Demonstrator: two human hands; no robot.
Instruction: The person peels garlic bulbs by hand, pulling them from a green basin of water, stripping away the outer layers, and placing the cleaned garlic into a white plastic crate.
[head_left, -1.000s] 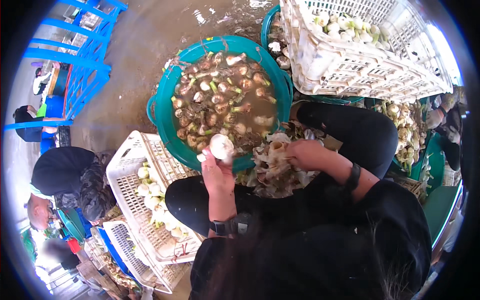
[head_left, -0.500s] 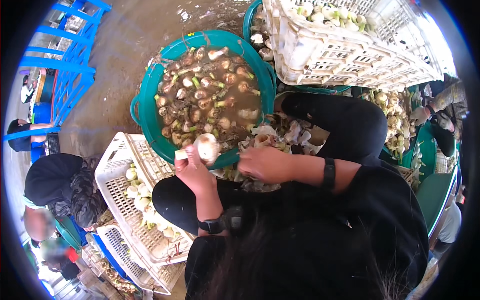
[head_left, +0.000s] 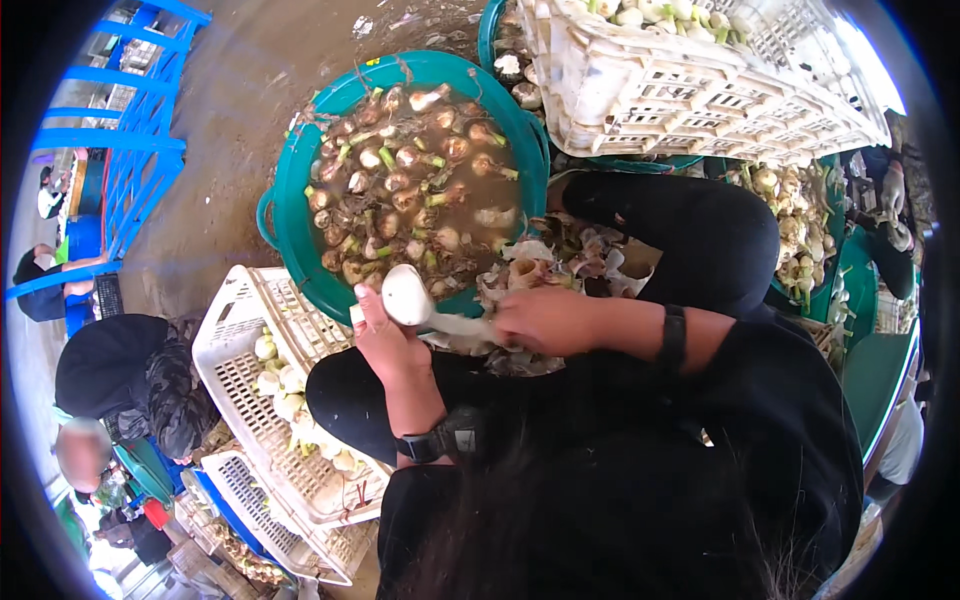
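My left hand [head_left: 388,345] is closed around a garlic bulb [head_left: 405,296], its round white face turned up over the near rim of a green tub. A pale cut stem end shows beside the thumb. My right hand [head_left: 545,322] is pinched shut, and a whitish strip of skin [head_left: 462,326] stretches from the bulb to its fingers. The fingertips are partly hidden. Murky water fills the green tub [head_left: 285,200], with many unpeeled bulbs [head_left: 405,185] in it. Loose peelings [head_left: 560,265] lie heaped beside the tub, next to my right hand.
A white crate [head_left: 225,345] with peeled bulbs stands at my left. Another white crate [head_left: 690,105] rests at the upper right. Farther right is a tub of bulbs [head_left: 795,220]. A blue metal rack [head_left: 150,140] and other people are around the edges.
The bulb has tilted so its white face points up. A strip of skin now spans from it to my right hand, which has shifted slightly right.
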